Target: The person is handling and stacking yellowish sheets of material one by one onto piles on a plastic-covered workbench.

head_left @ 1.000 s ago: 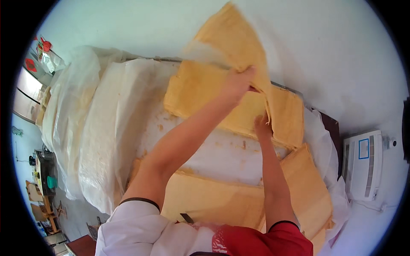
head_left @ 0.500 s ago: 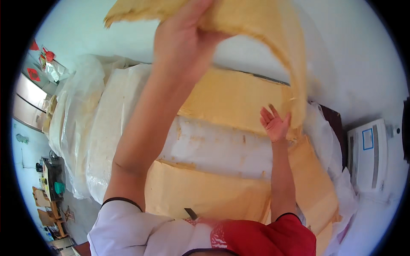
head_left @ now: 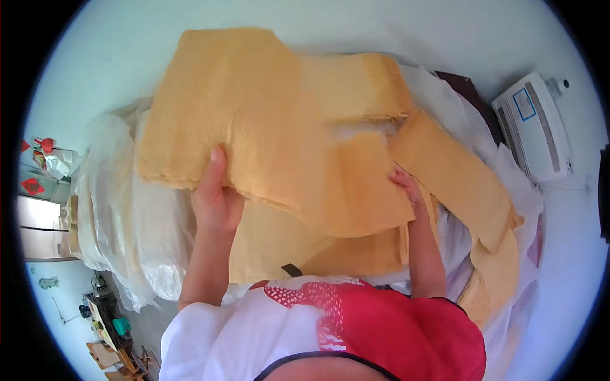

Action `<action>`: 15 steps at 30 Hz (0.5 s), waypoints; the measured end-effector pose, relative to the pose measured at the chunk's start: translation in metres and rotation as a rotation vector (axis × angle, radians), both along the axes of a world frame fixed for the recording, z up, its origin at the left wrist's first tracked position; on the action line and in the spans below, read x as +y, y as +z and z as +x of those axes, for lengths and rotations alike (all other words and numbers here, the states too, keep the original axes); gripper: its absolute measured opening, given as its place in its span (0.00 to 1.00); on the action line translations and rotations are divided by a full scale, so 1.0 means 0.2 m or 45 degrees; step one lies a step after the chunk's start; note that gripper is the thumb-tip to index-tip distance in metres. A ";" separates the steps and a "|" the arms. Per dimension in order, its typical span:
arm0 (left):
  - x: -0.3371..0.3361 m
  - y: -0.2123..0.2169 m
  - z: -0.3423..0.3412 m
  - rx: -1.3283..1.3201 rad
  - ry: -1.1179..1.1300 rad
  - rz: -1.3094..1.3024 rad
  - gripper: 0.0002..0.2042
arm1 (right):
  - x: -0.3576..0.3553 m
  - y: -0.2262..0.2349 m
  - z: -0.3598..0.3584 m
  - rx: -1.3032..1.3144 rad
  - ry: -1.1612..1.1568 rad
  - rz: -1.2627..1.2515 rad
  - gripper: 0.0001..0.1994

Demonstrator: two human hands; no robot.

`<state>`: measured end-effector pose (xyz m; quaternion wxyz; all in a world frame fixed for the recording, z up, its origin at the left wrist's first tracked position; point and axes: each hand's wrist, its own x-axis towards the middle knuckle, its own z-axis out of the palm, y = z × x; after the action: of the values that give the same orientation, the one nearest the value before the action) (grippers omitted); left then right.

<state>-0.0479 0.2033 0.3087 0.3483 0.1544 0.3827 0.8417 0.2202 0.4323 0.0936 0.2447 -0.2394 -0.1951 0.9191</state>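
While left hand (head_left: pixel 216 204) grips yellow sheet (head_left: pixel 244 95), appliance (head_left: pixel 537 143) bears label (head_left: pixel 524 104).

Soft light is filling the scene, plastic sheeting (head_left: pixel 164 270) is glinting at left, the yellow sheet (head_left: pixel 260 120) is blurring, and outer edges are bending.

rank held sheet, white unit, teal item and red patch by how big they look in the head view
1. Held sheet
2. White unit
3. Teal item and red patch: smallest, too alike to rank
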 end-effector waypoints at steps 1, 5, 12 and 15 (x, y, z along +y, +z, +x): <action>-0.04 -0.03 0.05 0.012 0.045 -0.044 0.19 | -0.03 -0.01 0.04 -0.135 0.165 0.212 0.23; -0.24 -0.19 0.17 -0.111 -0.001 -0.134 0.21 | -0.11 0.09 0.29 -0.404 0.331 0.497 0.24; -0.75 -0.84 0.48 -0.498 -0.041 -0.576 0.18 | -0.02 -0.07 1.00 -0.879 -0.041 0.623 0.26; -0.98 -1.37 0.59 -0.662 -0.244 -0.643 0.17 | -0.02 -0.23 1.08 -1.332 0.027 0.702 0.27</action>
<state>0.0696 0.0068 0.0345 0.5381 -0.1202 0.4606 0.6956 0.4352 0.4292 0.0485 0.1597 -0.5865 -0.5241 0.5966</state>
